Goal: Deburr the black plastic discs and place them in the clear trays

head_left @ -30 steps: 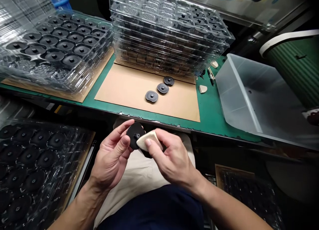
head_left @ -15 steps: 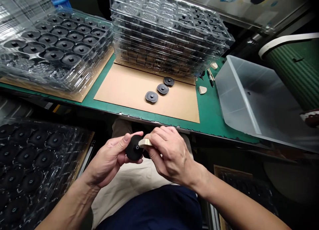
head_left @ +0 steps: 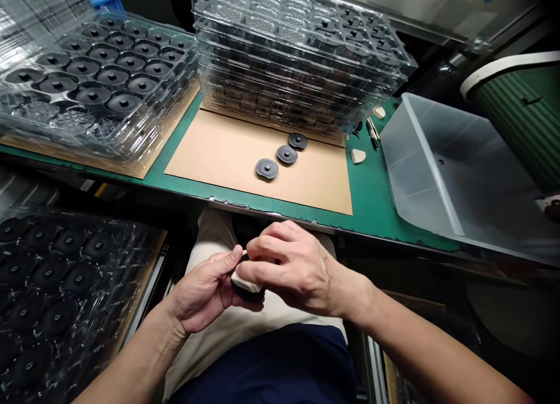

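My left hand (head_left: 203, 293) grips a round black disc part (head_left: 249, 294) by its edge, above my lap. In my right hand (head_left: 291, 264) is a cream-coloured block (head_left: 245, 283), its fingers bent around it, pressed against the disc's face. My right fingers hide part of both pieces. Beyond my hands, three similar black discs, one of them the nearest disc (head_left: 266, 168), lie in a slanting row on a cardboard sheet (head_left: 210, 153). Each of these has a small raised stem at its centre.
Behind the cardboard stands a stack of clear trays (head_left: 280, 60). Another tray (head_left: 161, 101) holding black discs is at left, and a lower tray (head_left: 122, 299) sits beside my left arm. A translucent bin (head_left: 420, 159), a loose cream block (head_left: 357, 155) and pens (head_left: 373, 133) are at right.
The disc has moved slightly down and right and tilted. The cream block has gone from near the central stem to lying across the disc's face, with my right hand turned over it.
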A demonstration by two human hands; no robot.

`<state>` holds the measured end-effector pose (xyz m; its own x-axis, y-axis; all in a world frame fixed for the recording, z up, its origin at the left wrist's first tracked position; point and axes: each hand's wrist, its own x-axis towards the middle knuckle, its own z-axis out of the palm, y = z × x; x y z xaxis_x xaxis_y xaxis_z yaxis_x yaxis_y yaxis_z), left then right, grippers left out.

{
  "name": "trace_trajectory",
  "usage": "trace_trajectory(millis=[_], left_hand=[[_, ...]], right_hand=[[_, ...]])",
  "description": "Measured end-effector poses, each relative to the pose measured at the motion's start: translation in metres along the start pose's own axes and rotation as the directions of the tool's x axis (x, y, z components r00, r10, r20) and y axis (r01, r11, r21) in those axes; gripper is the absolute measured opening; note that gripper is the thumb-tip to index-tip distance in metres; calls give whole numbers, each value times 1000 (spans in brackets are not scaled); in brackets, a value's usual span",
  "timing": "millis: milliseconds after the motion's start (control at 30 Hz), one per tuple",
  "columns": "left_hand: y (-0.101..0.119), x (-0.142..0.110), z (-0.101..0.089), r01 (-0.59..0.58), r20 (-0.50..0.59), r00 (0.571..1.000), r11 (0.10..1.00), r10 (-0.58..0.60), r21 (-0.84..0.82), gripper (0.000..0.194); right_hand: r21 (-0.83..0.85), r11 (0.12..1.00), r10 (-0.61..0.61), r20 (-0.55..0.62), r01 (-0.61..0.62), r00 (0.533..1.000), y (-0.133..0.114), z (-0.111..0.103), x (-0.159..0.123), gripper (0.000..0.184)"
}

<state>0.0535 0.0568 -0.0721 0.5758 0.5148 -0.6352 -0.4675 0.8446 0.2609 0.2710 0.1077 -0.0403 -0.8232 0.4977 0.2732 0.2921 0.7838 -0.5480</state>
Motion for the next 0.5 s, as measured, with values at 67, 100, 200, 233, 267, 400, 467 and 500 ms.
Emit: trace_trajectory(millis=[67,100,200,233,267,400,467,500], left_hand=[[0,2,3,-143,-49,989,987,140,-77,30],[1,3,5,-246,-95,967,965,238,-92,30],[0,7,9,-487,-180,857,873,483,23,44],[-1,7,10,-529,-182,826,845,534,79,48],[-1,6,11,-557,-186,800,821,571,123,51],[2,-2,9,-569,-202,784,810,587,142,47],[6,-5,7,-456,-190,862,883,470,115,45],[7,-7,5,-387,-184,898,916,400,105,43]], right_hand=[[-57,989,127,-106,-134,986,-1,5,0,25],[-33,961,264,-177,-274,948,-4,9,0,21],[347,704,690,-125,-620,713,-19,21,6,31],[461,610,745,-59,-644,664,-24,23,8,35],[529,561,759,-22,-637,650,-28,25,11,36],[392,734,656,-197,-555,729,-27,25,14,31],[210,824,566,-268,-526,779,-21,24,10,26],[127,853,521,-275,-507,808,-18,23,8,22]])
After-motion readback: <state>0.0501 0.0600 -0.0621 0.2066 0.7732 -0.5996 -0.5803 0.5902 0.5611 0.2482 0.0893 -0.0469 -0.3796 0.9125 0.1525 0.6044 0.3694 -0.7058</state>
